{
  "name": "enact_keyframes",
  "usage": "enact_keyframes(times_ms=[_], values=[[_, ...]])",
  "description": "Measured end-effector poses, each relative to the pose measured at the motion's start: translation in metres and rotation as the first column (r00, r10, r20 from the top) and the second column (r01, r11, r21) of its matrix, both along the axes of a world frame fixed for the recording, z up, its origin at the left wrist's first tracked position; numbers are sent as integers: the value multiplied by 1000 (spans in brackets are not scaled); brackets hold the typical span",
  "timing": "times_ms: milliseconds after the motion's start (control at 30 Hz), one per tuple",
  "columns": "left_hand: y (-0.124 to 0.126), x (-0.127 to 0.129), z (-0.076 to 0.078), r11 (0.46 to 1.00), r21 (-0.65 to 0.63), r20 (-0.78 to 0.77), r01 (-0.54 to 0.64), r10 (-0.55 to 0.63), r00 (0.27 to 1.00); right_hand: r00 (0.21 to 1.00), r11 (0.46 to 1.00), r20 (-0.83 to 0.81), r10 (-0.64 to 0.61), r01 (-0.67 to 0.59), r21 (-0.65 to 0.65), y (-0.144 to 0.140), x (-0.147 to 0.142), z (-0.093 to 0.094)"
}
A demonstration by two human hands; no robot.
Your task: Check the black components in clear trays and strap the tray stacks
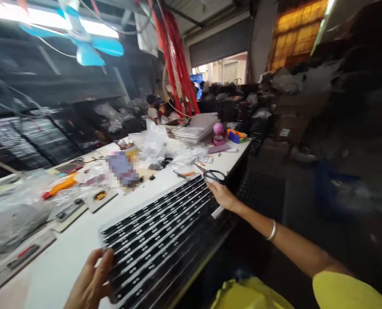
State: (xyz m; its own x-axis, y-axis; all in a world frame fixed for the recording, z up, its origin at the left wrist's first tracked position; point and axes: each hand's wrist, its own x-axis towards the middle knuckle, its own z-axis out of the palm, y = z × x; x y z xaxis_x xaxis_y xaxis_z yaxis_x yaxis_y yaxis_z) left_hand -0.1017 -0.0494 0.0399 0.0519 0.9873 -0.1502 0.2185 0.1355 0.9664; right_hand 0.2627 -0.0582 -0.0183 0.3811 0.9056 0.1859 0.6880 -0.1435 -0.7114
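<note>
A long black panel with parallel pale lines and rows of small white marks lies slantwise over the table's front edge. My left hand is closed on its near left end, thumb and fingers at the edge. At the far right end, my right hand has its fingers closed on the panel's corner. Scissors with dark handles lie just beyond my right fingers. A short white strip shows beneath the right hand; whether it is attached to the panel I cannot tell.
On the white table are an orange tool, several flat plates such as one with a yellow piece, clear plastic bags, a pink-topped container and a tape roll. Red strands hang behind. Another person is farther back.
</note>
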Motion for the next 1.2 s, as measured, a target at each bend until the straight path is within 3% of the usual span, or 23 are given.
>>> enact_keyframes(times_ms=[100,200,300,333,433,567,667,833,967,1067,1200], values=[[-26,62,-26,958,-188,150,215,-188,971,991,985,48,-121,126,-119,-71,65,-17],[-53,125,-62,824,-298,305,481,-396,866,963,936,107,-246,265,-233,-134,121,-30],[-76,185,-97,716,-346,449,606,-441,777,926,872,173,-336,375,-315,-168,172,-35],[-81,204,-106,688,-369,484,624,-431,762,915,854,194,-354,401,-332,-170,188,-34],[-87,260,-123,683,-404,559,609,-343,755,888,810,249,-386,456,-369,-153,238,-29],[-78,326,-132,714,-384,580,585,-306,755,872,787,297,-389,482,-386,-98,296,-32],[-69,362,-144,746,-399,505,533,-307,807,860,786,336,-385,496,-369,-61,324,-51],[-59,382,-167,759,-481,315,439,-318,895,832,797,398,-386,518,-311,-37,340,-84],[-54,379,-169,738,-526,247,423,-343,906,816,812,426,-390,523,-259,-41,336,-90],[-54,380,-165,724,-536,227,435,-373,900,820,842,445,-359,490,-224,-47,308,-90],[-60,386,-159,717,-519,202,466,-427,881,877,906,430,-213,342,-249,-53,245,-99]])
